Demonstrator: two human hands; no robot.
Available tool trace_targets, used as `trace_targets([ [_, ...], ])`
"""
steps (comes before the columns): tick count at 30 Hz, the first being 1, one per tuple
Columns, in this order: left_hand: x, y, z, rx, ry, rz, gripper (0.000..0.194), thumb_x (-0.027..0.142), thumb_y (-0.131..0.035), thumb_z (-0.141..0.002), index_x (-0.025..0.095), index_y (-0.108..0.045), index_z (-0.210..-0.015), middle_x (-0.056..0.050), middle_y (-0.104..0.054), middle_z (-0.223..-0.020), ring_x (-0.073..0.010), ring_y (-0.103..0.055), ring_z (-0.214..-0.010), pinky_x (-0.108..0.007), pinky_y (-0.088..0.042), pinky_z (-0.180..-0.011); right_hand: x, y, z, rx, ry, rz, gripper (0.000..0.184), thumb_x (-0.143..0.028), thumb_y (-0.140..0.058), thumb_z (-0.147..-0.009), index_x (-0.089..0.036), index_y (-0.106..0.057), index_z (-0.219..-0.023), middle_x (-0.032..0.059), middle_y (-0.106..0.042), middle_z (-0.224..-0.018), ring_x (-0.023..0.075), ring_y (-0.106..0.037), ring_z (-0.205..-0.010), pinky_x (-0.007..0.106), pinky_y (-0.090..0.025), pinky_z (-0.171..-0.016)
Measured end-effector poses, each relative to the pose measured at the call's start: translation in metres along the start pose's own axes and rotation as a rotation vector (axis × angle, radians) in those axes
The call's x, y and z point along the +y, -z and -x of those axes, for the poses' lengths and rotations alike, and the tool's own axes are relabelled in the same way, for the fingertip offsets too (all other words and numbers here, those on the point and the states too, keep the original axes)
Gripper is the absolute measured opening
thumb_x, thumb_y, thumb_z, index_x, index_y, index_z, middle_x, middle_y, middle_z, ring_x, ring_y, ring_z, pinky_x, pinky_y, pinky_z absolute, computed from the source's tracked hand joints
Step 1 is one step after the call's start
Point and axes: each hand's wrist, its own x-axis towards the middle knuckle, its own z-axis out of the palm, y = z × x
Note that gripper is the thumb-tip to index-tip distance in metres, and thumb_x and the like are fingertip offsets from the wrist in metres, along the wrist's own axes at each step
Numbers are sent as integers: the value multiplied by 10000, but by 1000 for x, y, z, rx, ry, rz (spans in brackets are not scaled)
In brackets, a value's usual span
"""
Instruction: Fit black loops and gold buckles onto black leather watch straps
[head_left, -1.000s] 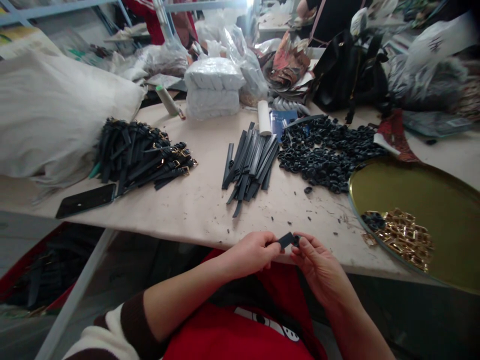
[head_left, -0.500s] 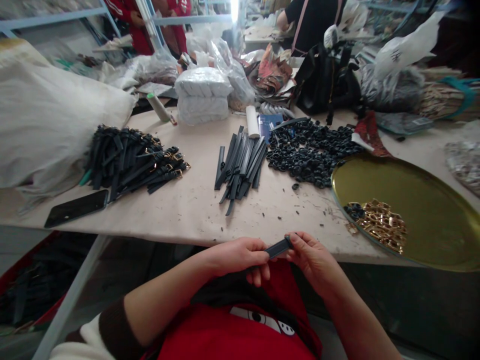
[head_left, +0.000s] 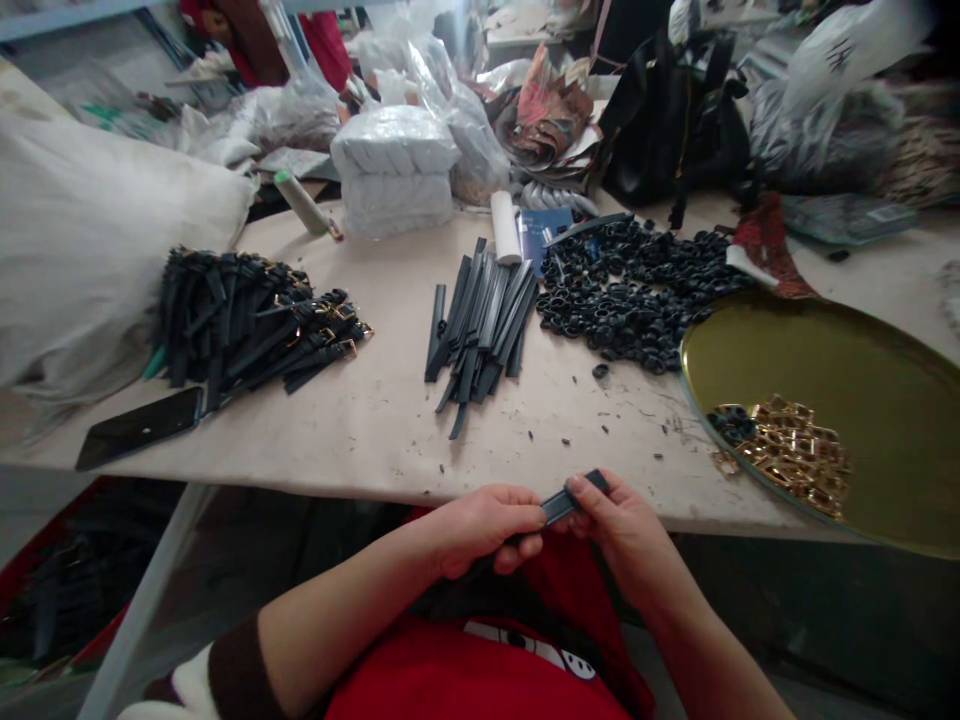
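Both hands work 1 black strap [head_left: 564,503] at the near edge of the table [head_left: 375,420], just in front of the person's red top. Left hand [head_left: 484,525] is curled closed round the strap's lower end, fingers wrapped under, thumb on top. Right hand [head_left: 619,525] is pinched shut on the upper end, thumb & forefinger tips pressing the tip of the strap; other fingers loosely folded. Strap runs tilted between the 2 hands, its far end poking up past the right thumb.

Rel. to the strap: straight beyond it on the table lies a loose bundle of plain black straps [head_left: 484,320]. Beyond & to the right, a heap of small black loops [head_left: 630,295]. Right of it, a round gold tray [head_left: 885,400] w/ gold buckles [head_left: 795,450] & a few loops near its rim. Beyond & far left, a pile of finished straps with buckles [head_left: 247,320], & a dark phone [head_left: 139,428] nearer the edge. Further back: white wrapped packs [head_left: 394,170].
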Motion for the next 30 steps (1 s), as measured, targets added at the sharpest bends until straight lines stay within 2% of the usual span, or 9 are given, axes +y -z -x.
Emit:
trace_targets([
  [3,5,-3,-8,123,-98,-125,379,470,-393,-822,145,-499,-985,87,-364,-492,-46,-261,-354,-171,-179,-348,1,-15,0,35,107,126,243,-404,-657,-701,-177,-580,-742,-26,-584,-624,117,-500,-570,223,-393,-538],
  [5,12,-4,-14,195,-202,-226,413,474,-374,-835,164,-487,-1083,52,-457,-580,-64,-360,-436,-175,-272,-412,2,-22,-4,42,214,203,247,-404,-622,-732,-175,-588,-816,17,-632,-771,160,-552,-708,261,-426,-642],
  [8,23,0,-24,245,-350,-374,333,428,-416,-828,173,-566,-982,3,-546,-769,-97,-471,-669,-183,-360,-598,-4,-16,-12,68,335,346,281,-426,-513,-805,-187,-551,-948,19,-618,-760,168,-565,-695,280,-434,-635],
  [12,27,10,-34,262,-222,-371,311,449,-408,-800,158,-499,-733,71,-343,-485,-69,-308,-444,-178,-239,-428,-39,39,-19,336,486,735,291,-431,-451,-830,-205,-528,-997,27,-590,-781,176,-558,-689,293,-420,-630],
  [16,23,13,-37,320,-142,-264,315,479,-347,-795,179,-423,-740,104,-282,-404,-58,-210,-344,-176,-139,-356,-84,106,-29,703,534,1277,230,-398,-444,-828,-198,-555,-856,68,-596,-849,217,-553,-757,323,-387,-651],
  [18,22,12,-37,347,-142,-275,293,453,-336,-793,176,-423,-752,95,-357,-414,-54,-235,-321,-174,-141,-342,-97,123,-39,727,425,1546,260,-405,-412,-839,-202,-568,-794,73,-613,-811,222,-562,-704,316,-350,-578],
  [21,22,9,-35,365,-170,-307,252,394,-344,-779,163,-423,-719,54,-495,-508,-40,-301,-327,-166,-199,-351,-103,129,-52,678,301,1768,296,-390,-402,-843,-195,-584,-713,77,-635,-736,211,-575,-645,299,-296,-516],
  [26,14,6,-34,384,-243,-294,190,326,-376,-734,152,-452,-741,23,-559,-664,-46,-418,-400,-178,-343,-422,-105,126,-55,662,323,1806,198,-296,-474,-802,-177,-590,-694,79,-639,-703,210,-587,-635,284,-273,-488],
  [30,7,6,-36,424,-294,-323,169,286,-346,-736,156,-453,-751,38,-514,-614,-62,-416,-406,-186,-334,-400,-113,119,-64,687,428,1811,195,-307,-457,-828,-160,-579,-869,97,-632,-864,206,-590,-738,280,-321,-548],
])
